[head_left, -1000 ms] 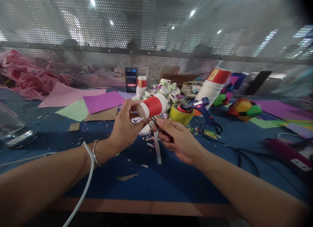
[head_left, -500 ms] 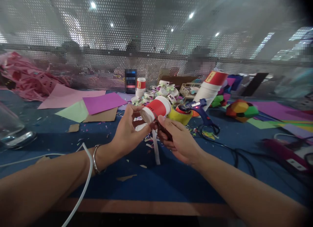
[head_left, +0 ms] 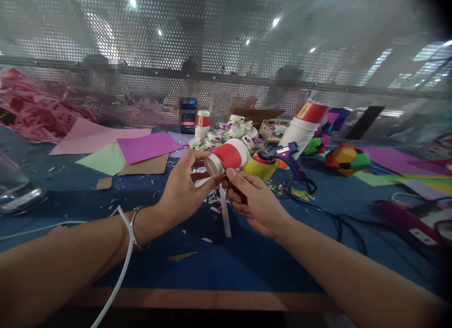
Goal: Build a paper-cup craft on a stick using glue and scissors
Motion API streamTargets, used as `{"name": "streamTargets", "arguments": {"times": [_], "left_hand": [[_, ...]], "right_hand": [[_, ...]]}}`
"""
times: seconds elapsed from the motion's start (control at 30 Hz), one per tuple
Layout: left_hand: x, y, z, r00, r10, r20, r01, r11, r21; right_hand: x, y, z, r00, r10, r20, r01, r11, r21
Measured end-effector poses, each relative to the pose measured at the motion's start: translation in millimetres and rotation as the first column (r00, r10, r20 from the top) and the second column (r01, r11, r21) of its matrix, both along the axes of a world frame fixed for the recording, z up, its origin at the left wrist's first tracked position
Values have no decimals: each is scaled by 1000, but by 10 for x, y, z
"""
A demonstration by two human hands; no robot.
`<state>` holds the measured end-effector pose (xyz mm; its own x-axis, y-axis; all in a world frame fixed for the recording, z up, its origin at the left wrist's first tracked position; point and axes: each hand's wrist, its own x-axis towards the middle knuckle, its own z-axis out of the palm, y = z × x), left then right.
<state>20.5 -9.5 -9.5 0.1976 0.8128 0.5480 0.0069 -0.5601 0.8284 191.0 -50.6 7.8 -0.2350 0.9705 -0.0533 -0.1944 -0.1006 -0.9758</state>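
A red and white paper cup (head_left: 231, 156) is tilted on its side above the table. My left hand (head_left: 185, 184) has its fingers and thumb closed around the cup's near end. Below the cup hangs a narrow white paper strip (head_left: 225, 212); whether it is joined to the cup is hidden by the fingers. My right hand (head_left: 256, 198) is closed on a slim dark tool (head_left: 241, 194), its tip against the cup's lower edge. The palm covers most of this tool, so I cannot make out its kind.
Behind the cup lie a heap of cut cup pieces (head_left: 236, 129), a stack of paper cups (head_left: 300, 127) and a blue glue gun (head_left: 287, 153) on a yellow holder (head_left: 260, 168). Coloured paper (head_left: 148, 146) lies left. A white cable (head_left: 122, 266) crosses my left forearm. Black cords (head_left: 339, 219) run right.
The cup has shifted slightly to the right and turned a little in my left hand. Both hands keep their hold, and the view has moved slightly.
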Motion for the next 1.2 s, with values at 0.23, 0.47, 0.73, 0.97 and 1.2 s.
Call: {"name": "streamTargets", "arguments": {"times": [0.23, 0.47, 0.73, 0.97, 1.2], "left_hand": [[24, -43, -39, 1000, 13, -5, -13, 1000, 28], [30, -79, -42, 998, 57, -22, -55, 995, 81], [53, -124, -41, 999, 27, 28, -29, 998, 58], [67, -129, -42, 998, -8, 61, 9, 1000, -11], [72, -94, -5, 984, -88, 154, 108, 985, -133]], "right_hand": [[-11, -5, -5, 998, -60, -3, 60, 998, -13], [-36, -16, 4, 993, -104, -48, 105, 994, 13], [-11, -26, 31, 995, -92, -38, 93, 996, 14], [-11, -16, 31, 994, -103, -19, 104, 995, 8], [-17, -11, 67, 994, -102, -25, 103, 994, 38]]}}
